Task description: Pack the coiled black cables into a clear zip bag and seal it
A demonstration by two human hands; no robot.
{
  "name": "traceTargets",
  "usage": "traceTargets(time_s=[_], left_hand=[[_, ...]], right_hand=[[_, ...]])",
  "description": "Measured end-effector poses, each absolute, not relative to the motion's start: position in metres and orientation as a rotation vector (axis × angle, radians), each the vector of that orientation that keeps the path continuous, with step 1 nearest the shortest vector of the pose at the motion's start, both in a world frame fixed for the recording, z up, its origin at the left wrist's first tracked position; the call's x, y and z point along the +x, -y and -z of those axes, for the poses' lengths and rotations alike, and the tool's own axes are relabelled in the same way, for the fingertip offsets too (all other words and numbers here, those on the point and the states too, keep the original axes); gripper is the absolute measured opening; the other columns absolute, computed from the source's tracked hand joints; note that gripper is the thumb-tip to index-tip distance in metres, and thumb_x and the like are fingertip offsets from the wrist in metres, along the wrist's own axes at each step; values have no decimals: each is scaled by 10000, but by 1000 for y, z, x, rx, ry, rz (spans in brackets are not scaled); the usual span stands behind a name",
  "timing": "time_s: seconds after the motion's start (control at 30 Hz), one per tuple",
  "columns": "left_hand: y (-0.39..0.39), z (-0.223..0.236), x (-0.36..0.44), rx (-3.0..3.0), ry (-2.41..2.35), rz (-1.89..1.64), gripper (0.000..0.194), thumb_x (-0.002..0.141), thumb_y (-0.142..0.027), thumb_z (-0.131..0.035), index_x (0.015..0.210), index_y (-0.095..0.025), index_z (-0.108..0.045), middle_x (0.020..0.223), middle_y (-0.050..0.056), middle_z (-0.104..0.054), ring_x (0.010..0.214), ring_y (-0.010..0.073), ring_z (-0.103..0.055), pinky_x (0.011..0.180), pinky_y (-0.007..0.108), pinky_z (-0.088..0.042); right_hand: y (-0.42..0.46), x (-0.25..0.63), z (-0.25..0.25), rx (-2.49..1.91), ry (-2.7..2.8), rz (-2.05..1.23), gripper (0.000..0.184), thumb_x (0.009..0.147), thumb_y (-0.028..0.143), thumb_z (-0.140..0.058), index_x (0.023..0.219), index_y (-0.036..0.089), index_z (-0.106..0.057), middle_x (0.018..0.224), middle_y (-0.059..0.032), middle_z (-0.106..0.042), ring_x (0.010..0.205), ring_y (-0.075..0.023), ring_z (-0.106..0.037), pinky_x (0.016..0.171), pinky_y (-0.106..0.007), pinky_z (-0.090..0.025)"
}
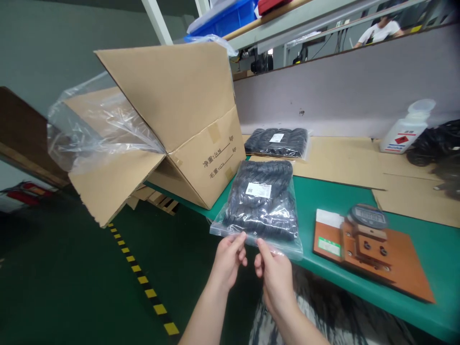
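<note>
A clear zip bag point(262, 206) packed with black ring-like parts lies on the green table, its sealed edge toward me. A white label point(258, 190) shows on its front. My left hand point(232, 256) pinches the bag's near edge between thumb and fingers. Just to the right, my right hand point(273, 263) pinches the same edge, thumb on top. Behind it, against the back panel, rests a second bag point(276, 143) of the same black parts, also labelled.
An open cardboard box point(201, 143) with a plastic liner point(108, 124) stands tilted at the left table edge. On the right are a digital gauge point(368, 216) on an orange board point(409, 258), a white bottle point(406, 129) and cardboard sheets point(338, 158). Across the partition is a person point(381, 31).
</note>
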State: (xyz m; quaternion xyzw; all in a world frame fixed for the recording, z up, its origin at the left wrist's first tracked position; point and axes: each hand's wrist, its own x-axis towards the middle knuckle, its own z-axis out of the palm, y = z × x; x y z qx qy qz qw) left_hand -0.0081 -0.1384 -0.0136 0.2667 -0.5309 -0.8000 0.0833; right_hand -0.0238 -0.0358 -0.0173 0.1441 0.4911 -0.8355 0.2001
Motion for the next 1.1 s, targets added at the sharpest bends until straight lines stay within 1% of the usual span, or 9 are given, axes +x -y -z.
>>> traceTargets(time_s=[0.23, 0.57, 0.73, 1.1], left_hand=[[139, 13, -9, 784, 1587, 2396, 387, 711, -410, -812, 669, -162, -519, 555, -80, -373, 443, 53, -360, 371, 172, -353], [139, 13, -7, 783, 1579, 2406, 366, 699, -415, -819, 705, -149, -568, 558, -80, -371, 448, 52, -361, 375, 170, -350], [140, 11, -8, 784, 1572, 2424, 361, 706, -425, -811, 736, -141, -591, 562, -84, -365, 444, 50, -355, 369, 166, -340], [139, 12, -7, 771, 1551, 2442, 359, 720, -394, -805, 708, -150, -542, 565, -82, -370, 450, 51, -358, 366, 163, -335]], right_hand=[[39, -25, 18, 388, -1383, 2334, 399, 710, 462, -745, 533, 155, -559, 428, 33, -509, 376, -66, -404, 405, -203, -265], [36, -23, 18, 373, -1360, 2346, 402, 709, 468, -756, 544, 155, -564, 442, 36, -505, 392, -68, -390, 415, -210, -262], [34, -23, 18, 351, -1349, 2336, 419, 688, 491, -766, 550, 153, -561, 441, 33, -502, 390, -69, -385, 412, -206, -258], [36, -25, 16, 365, -1324, 2360, 427, 684, 484, -783, 555, 138, -569, 450, 26, -514, 385, -58, -392, 402, -189, -255]])
